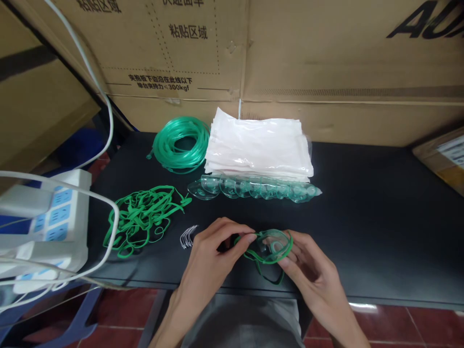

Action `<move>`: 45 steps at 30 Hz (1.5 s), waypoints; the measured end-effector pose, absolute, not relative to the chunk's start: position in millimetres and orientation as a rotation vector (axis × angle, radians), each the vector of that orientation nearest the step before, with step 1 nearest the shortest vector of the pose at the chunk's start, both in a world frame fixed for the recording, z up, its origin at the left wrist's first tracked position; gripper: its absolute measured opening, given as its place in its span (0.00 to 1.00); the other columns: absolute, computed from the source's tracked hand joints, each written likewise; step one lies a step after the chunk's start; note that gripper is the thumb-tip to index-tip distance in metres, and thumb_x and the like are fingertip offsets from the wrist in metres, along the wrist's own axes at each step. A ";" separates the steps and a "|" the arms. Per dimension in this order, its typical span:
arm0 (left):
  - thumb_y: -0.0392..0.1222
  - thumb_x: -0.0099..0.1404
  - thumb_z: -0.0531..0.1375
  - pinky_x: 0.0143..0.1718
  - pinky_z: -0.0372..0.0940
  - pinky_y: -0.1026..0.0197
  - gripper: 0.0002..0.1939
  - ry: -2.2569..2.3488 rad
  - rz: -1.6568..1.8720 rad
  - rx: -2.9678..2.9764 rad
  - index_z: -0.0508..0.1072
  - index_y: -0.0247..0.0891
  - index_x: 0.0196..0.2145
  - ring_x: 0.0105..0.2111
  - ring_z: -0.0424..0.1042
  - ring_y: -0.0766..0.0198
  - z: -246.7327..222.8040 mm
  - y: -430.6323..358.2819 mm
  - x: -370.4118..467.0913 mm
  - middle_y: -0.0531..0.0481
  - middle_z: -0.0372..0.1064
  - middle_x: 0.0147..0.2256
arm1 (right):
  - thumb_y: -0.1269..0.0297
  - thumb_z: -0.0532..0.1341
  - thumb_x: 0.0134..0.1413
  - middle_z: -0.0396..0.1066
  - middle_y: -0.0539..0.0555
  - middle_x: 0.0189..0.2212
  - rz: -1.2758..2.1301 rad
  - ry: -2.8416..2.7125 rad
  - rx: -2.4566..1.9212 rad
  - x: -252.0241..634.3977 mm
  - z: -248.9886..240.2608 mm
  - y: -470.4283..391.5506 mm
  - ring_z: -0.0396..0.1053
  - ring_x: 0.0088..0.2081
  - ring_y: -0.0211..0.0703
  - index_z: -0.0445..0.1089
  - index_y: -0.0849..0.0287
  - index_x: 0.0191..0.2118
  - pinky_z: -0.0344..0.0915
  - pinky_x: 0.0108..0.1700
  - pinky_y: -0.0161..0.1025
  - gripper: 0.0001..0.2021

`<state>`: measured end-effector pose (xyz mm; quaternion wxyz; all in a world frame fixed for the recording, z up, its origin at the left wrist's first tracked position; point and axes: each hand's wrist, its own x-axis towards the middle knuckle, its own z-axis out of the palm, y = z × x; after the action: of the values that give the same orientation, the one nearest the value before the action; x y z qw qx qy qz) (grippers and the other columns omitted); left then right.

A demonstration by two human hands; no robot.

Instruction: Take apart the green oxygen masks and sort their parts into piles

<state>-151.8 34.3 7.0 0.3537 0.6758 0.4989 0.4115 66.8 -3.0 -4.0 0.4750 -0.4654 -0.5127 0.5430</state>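
A clear green-tinted mask (272, 245) with a green strap (270, 276) is held just over the near edge of the dark table. My right hand (315, 270) grips the mask at its right side, fingers behind it and thumb at its lower rim. My left hand (217, 249) pinches at the mask's left end, thumb and forefinger together by the strap. The strap hangs in a loop below the mask. Several thin white strips (187, 237) lie left of my left hand. Beyond my hands is a row of nested clear masks (253, 188).
A heap of green straps (145, 215) lies left on the black table (380, 217). Behind are coiled green tubing (181, 145) and stacked white plastic bags (257, 145). A white power strip (72, 217) with cables stands at the left edge. Large cardboard boxes (326, 63) form the back.
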 end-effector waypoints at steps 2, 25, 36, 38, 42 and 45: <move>0.34 0.72 0.68 0.33 0.64 0.65 0.07 1.301 1.069 1.768 0.83 0.47 0.43 0.32 0.71 0.68 8.3 34.2 -151.5 0.56 0.78 0.38 | 0.65 0.66 0.71 0.80 0.52 0.53 1.320 -1.265 -1.128 66.8 -4.2 -3.4 0.80 0.55 0.43 0.74 0.45 0.57 0.76 0.58 0.34 0.13; 0.31 0.70 0.69 0.40 0.70 0.62 0.10 1.218 1.271 1.859 0.84 0.45 0.44 0.37 0.78 0.65 10.7 29.5 -144.4 0.55 0.81 0.38 | 0.69 0.69 0.67 0.78 0.54 0.53 1.280 -1.313 -1.128 68.4 -9.1 -6.4 0.78 0.54 0.46 0.76 0.46 0.56 0.77 0.57 0.39 0.16; 0.36 0.73 0.68 0.42 0.63 0.56 0.11 1.184 1.183 2.036 0.84 0.49 0.49 0.36 0.74 0.64 7.7 31.6 -149.5 0.56 0.82 0.41 | 0.74 0.56 0.73 0.71 0.56 0.65 1.257 -1.473 -1.091 76.4 -6.6 -6.2 0.65 0.69 0.53 0.76 0.45 0.59 0.67 0.68 0.48 0.20; 0.37 0.73 0.68 0.43 0.63 0.56 0.10 1.192 1.160 2.023 0.84 0.49 0.49 0.37 0.75 0.63 7.8 31.3 -147.5 0.56 0.82 0.41 | 0.71 0.54 0.75 0.72 0.56 0.64 1.263 -1.469 -1.123 77.8 -3.7 -5.4 0.66 0.69 0.53 0.77 0.45 0.58 0.68 0.67 0.48 0.19; 0.37 0.71 0.70 0.44 0.62 0.56 0.10 1.167 1.111 2.006 0.84 0.48 0.48 0.38 0.75 0.63 8.4 30.7 -145.1 0.57 0.81 0.42 | 0.67 0.58 0.75 0.76 0.53 0.60 1.175 -1.445 -1.194 73.7 0.3 -1.5 0.71 0.65 0.49 0.80 0.44 0.55 0.70 0.66 0.44 0.15; 0.37 0.70 0.71 0.45 0.60 0.56 0.09 1.152 1.047 2.015 0.84 0.47 0.47 0.38 0.75 0.63 9.2 31.1 -145.2 0.57 0.82 0.42 | 0.68 0.63 0.72 0.77 0.51 0.57 1.135 -1.457 -1.204 67.7 -0.4 0.7 0.73 0.63 0.46 0.80 0.43 0.53 0.71 0.64 0.40 0.13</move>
<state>-145.2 31.1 9.2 0.2935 0.7565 0.4325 0.3931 67.7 0.7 -0.4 0.4512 -0.4874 -0.5897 0.4594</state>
